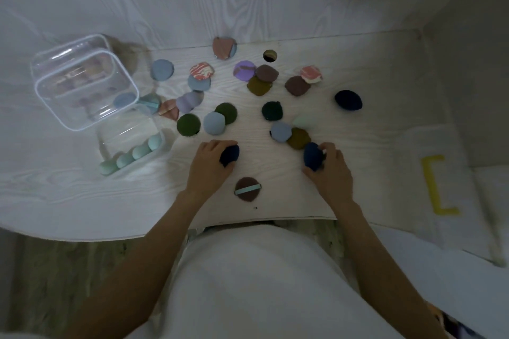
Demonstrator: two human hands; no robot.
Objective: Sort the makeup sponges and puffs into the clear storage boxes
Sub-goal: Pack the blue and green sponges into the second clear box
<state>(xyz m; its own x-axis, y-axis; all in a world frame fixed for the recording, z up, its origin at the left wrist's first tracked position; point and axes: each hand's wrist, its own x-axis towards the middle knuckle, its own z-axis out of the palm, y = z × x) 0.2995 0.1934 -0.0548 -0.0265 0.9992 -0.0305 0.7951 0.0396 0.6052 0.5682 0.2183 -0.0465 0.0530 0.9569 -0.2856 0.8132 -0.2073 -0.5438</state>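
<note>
Two hands curled | left grips navy sponge | right grips blue sponge, long axis upright

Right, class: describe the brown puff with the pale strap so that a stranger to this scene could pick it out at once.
Start at the near edge of the white table, between the person's left hand and right hand. Just nearer than the hands lies one round brown puff, alone on bare wood. It alone shows a pale turquoise strap across its brown face, and nothing touches it.
</note>
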